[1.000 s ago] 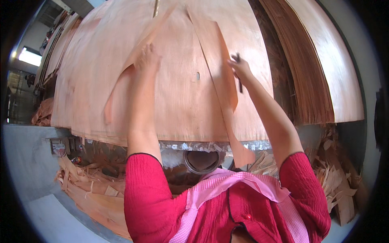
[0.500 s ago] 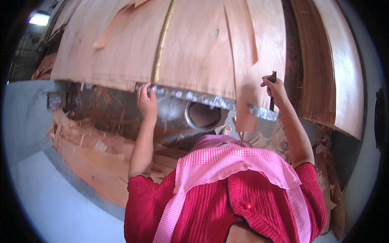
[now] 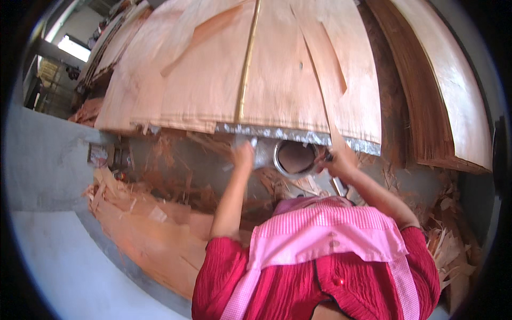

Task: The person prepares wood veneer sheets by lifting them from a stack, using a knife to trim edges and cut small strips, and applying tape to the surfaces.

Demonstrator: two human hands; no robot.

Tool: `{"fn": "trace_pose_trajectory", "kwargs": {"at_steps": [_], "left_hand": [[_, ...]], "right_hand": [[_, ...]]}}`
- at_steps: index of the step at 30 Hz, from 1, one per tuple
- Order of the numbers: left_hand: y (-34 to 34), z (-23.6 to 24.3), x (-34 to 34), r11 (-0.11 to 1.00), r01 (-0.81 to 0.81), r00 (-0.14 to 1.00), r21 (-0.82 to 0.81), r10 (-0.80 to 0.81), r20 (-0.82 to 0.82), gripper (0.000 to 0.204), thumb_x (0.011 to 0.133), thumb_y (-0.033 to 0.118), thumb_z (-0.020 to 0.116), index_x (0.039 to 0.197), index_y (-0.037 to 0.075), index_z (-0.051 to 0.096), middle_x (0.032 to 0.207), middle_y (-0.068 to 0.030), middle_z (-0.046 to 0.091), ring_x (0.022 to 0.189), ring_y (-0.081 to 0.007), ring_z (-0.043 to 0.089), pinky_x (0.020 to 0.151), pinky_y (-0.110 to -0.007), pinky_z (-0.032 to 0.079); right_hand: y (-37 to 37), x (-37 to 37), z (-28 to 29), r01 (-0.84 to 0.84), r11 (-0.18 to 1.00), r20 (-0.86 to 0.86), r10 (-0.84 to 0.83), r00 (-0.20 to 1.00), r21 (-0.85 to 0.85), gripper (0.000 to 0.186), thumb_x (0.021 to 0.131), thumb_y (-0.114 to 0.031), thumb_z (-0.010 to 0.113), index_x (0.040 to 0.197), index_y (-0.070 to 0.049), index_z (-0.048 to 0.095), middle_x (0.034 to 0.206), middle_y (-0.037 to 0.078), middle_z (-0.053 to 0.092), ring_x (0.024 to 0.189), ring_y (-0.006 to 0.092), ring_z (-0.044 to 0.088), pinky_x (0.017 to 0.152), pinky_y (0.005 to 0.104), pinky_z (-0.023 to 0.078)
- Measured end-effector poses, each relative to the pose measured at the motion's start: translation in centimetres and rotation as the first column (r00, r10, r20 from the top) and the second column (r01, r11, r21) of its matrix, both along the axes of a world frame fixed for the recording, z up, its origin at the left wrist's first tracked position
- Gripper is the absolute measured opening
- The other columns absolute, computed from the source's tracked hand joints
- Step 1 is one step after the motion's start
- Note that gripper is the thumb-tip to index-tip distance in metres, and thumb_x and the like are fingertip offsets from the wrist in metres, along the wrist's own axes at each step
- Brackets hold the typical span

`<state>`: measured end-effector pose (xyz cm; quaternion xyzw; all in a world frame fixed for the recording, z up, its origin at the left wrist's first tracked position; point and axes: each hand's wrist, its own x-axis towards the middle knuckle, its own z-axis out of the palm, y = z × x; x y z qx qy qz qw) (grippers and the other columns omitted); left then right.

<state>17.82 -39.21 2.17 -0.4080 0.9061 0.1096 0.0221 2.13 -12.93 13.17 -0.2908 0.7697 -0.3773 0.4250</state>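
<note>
A stack of thin, pale pinkish wood veneer sheets [image 3: 186, 90] lies in front of me, with a narrow yellow stick [image 3: 248, 64] running lengthwise over it. My left hand [image 3: 244, 154] is just below the stack's near edge, by its silvery, tattered edge strip [image 3: 272, 130]. Motion blurs its fingers, and a small whitish spot shows at the fingertips. My right hand [image 3: 341, 162] is closed around a narrow dark tool [image 3: 329, 157], mostly hidden by the fingers. A thin veneer strip [image 3: 332, 125] runs down to this hand. Between my hands is a round metal-rimmed opening [image 3: 296, 159].
More stacked wood sheets [image 3: 426, 90] with a pale top stand at the right. Torn veneer scraps [image 3: 144, 224] are heaped at the lower left, and others [image 3: 453, 234] at the lower right. A pale grey-blue surface [image 3: 58, 256] borders the left.
Both hands have come down off the stack's near edge toward my body. My right hand has also moved inward, still with the dark tool. The view has shifted, so the stack appears farther right.
</note>
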Motion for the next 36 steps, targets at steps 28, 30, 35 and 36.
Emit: {"fn": "trace_pose_trajectory", "kwargs": {"at_steps": [28,30,35,36], "left_hand": [[5.5,4.4,1.9,0.355,0.923,0.371,0.147,-0.725,-0.581,0.014,0.078,0.019,0.050,0.076,0.008,0.057,0.073,-0.0118,0.059,0.066,-0.0304,0.058,0.059,-0.038,0.047],[4.3,4.3,2.7,0.483,0.685,0.727,0.545,-0.410,-0.551,0.021,0.081,0.019,0.049,0.096,0.007,0.057,0.074,-0.0108,0.061,0.064,-0.0252,0.060,0.058,-0.036,0.047],[5.3,1.0,3.4,0.468,0.565,0.809,0.680,-0.148,-0.569,0.037,0.076,0.016,0.060,0.110,0.006,0.049,0.071,-0.0092,0.062,0.062,-0.0151,0.060,0.052,-0.030,0.047],[5.7,2.1,3.0,0.378,0.575,0.818,0.726,-0.287,-0.499,0.030,0.074,0.014,0.062,0.101,0.004,0.054,0.069,-0.0094,0.063,0.062,-0.0142,0.061,0.051,-0.029,0.047]], "right_hand": [[-1.4,9.2,-2.5,-0.023,0.997,-0.019,0.024,1.000,0.080,0.018,0.082,-0.010,0.055,0.097,0.000,0.058,0.082,0.008,0.063,0.073,0.0126,0.056,0.068,0.0276,0.045],[-2.2,8.9,-3.0,0.057,0.987,0.130,-0.077,0.989,0.150,0.014,0.083,-0.012,0.054,0.090,0.000,0.058,0.070,0.005,0.062,0.065,0.0091,0.055,0.062,0.0263,0.045],[-2.8,9.5,-6.0,0.073,0.996,-0.112,-0.067,0.991,0.051,0.016,0.083,-0.017,0.055,0.085,-0.001,0.058,0.061,0.006,0.059,0.052,0.0132,0.057,0.048,0.0298,0.045],[-2.9,9.6,-5.9,0.044,0.997,-0.158,-0.033,0.987,0.065,0.016,0.082,-0.016,0.055,0.087,-0.001,0.058,0.062,0.007,0.059,0.054,0.0135,0.057,0.049,0.0295,0.045]]}}
